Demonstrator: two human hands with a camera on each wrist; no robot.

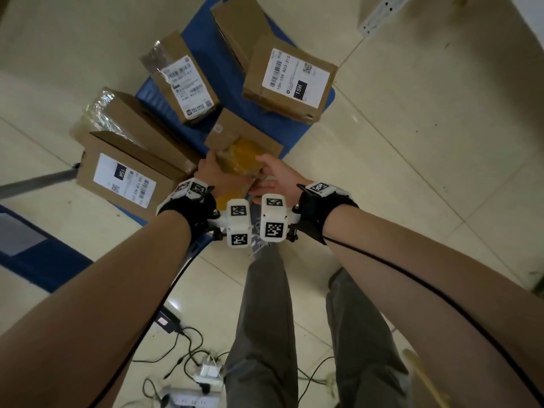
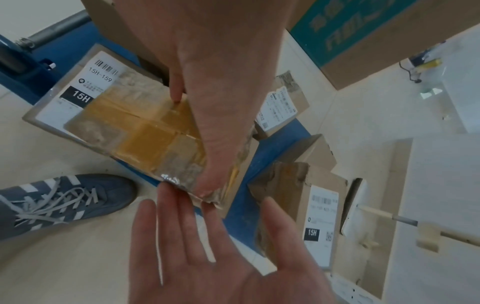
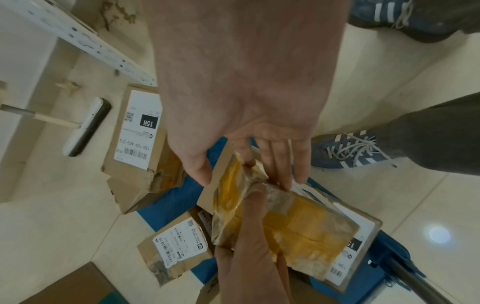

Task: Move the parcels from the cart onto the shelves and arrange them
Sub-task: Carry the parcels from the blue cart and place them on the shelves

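A small flat parcel (image 1: pixel 241 156) (image 2: pixel 145 135) (image 3: pixel 306 226), wrapped in yellow and clear tape, sits between both hands over the near end of the blue cart (image 1: pixel 197 48). My left hand (image 1: pixel 210 172) (image 2: pixel 207 102) (image 3: pixel 249 246) grips its left end, thumb along one edge and a finger on top. My right hand (image 1: pixel 273 175) (image 2: pixel 207 257) (image 3: pixel 246 102) is spread with straight fingers touching the parcel's near corner. Directly below lies a brown box (image 1: pixel 244 134) with a 15H label (image 2: pixel 85 82); whether the parcel rests on it I cannot tell.
Labelled cardboard boxes (image 1: pixel 290 81) (image 1: pixel 179 81) (image 1: pixel 126 178) and an open box (image 1: pixel 232 28) crowd the cart. The cart handle (image 1: pixel 35 181) is at left, a white perforated shelf post (image 1: pixel 379 16) at far right. A power strip and cables (image 1: pixel 203 375) lie by my feet.
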